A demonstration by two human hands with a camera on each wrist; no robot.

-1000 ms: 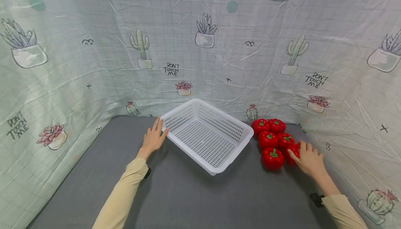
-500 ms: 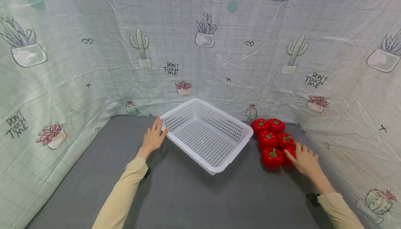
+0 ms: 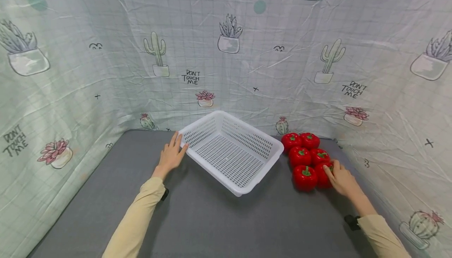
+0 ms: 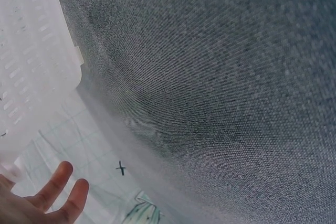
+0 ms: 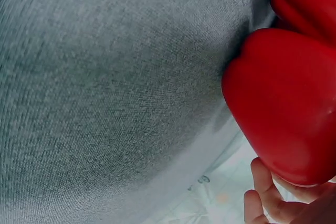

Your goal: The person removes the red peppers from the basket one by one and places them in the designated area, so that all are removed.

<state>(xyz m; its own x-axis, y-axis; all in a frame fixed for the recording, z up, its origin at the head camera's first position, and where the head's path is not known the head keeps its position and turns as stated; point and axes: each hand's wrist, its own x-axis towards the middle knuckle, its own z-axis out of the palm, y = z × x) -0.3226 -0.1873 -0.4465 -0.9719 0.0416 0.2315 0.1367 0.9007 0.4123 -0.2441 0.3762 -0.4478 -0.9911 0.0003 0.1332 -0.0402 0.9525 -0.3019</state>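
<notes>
My right hand [image 3: 341, 179] curls its fingers [image 5: 268, 192] round a red bell pepper [image 3: 323, 173], the one at the near right of a cluster of six peppers [image 3: 305, 154] on the grey desk [image 3: 197, 218], just right of the white slotted basket [image 3: 231, 154]. My left hand [image 3: 171, 155] lies flat, fingers [image 4: 65, 190] straight and relaxed, touching the basket's left corner and holding nothing. A cactus-print cloth [image 3: 226, 54] hangs behind.
</notes>
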